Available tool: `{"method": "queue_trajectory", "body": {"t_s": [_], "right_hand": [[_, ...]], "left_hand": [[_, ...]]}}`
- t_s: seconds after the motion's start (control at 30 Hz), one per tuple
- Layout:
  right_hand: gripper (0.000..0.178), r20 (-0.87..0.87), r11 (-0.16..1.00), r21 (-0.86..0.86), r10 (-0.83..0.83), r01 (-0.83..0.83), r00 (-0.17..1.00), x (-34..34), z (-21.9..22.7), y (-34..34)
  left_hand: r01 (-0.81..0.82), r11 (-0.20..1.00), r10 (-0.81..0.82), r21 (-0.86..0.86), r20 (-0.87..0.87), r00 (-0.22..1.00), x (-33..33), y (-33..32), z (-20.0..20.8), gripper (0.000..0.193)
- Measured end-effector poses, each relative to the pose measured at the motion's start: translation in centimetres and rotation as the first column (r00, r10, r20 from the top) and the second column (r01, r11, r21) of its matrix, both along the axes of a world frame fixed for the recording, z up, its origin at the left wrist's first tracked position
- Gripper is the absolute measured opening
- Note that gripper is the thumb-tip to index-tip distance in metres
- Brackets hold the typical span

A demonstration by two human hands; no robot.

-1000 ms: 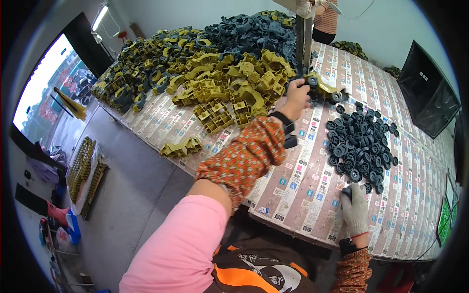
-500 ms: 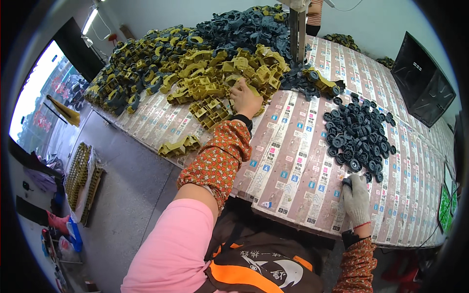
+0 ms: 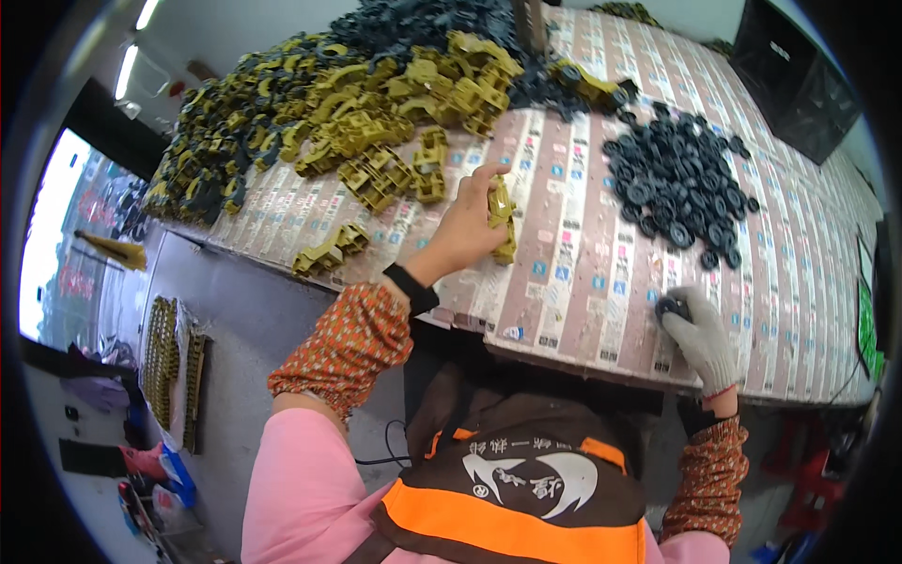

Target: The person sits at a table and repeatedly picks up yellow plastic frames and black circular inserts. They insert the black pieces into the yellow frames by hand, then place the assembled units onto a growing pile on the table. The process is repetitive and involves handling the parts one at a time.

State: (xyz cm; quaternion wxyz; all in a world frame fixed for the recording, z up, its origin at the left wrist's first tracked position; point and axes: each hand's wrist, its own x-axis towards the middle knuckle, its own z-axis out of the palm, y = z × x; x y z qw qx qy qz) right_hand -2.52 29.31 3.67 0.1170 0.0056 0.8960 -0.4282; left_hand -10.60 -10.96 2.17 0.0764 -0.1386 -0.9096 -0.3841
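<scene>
The yellow shell [image 3: 503, 226] is grasped in the left hand [image 3: 467, 223], over the table [image 3: 573, 301] near its front edge. Near that edge too, the gloved right hand [image 3: 701, 336] pinches a wheel [image 3: 668, 307]. Open table runs between shell and wheel pile [image 3: 675, 179].

A workshop is suggested by the broad, pinkish-brown-and-white striped surface [image 3: 554, 230], on which yellow moulded plastic parts [image 3: 362, 132], blue-grey plastic parts [image 3: 432, 23] and round black plastic wheels [image 3: 672, 174] are heaped in bulk.
</scene>
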Motion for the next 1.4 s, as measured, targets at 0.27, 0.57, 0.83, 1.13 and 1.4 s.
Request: {"method": "queue_trajectory", "body": {"t_s": [0.27,0.57,0.83,1.13,1.4], "right_hand": [[0.039,-0.363,0.945,0.301,-0.010,0.127,0.932,0.9,-1.4,1.4],[0.032,-0.338,0.828,0.560,0.272,-0.040,0.901,1.1,-0.9,-1.1],[0.038,-0.228,0.992,-0.080,0.073,-0.094,0.971,1.9,-0.7,-3.7],[0.040,0.108,0.710,-0.687,-0.111,0.155,0.988,4.3,0.5,-7.7],[0.042,0.176,0.579,-0.797,-0.047,0.170,0.983,6.8,-0.1,-9.0]], "left_hand": [[0.132,0.958,-0.193,0.256,0.233,0.953,6.3,4.2,2.6,0.070],[-0.212,0.915,-0.004,0.344,0.531,0.847,3.5,5.5,-3.3,0.091],[-0.031,0.986,-0.037,0.163,0.399,0.916,3.5,9.6,-3.7,0.074],[-0.200,0.694,-0.368,0.691,0.580,0.727,8.3,11.0,-1.0,0.086],[-0.225,0.509,-0.482,0.831,0.492,0.725,12.8,10.9,-0.3,0.076]]}}
